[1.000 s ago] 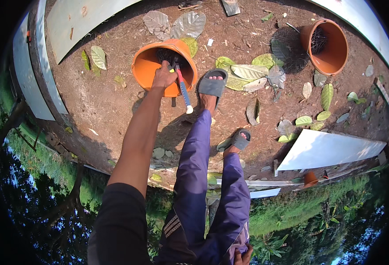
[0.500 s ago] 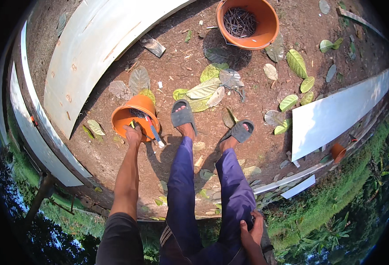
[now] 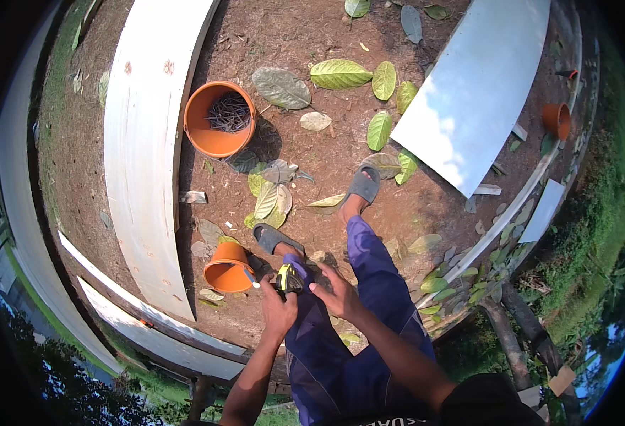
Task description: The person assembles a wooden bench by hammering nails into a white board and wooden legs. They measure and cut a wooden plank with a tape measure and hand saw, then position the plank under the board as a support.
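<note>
While the left hand grips a yellow-black tool, right hand spread, nearby

Only lettering I can spot is a bit of white print on the black shirt at the near edge, upside down and cut off. Yellow-black tool: any markings are too small to make out.

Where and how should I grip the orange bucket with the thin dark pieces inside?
Probably best by the near rim of the orange bucket, coming from your side: the inner wall there is bare, and the thin dark pieces lie farther back. The long pale board crowds its left.
</note>
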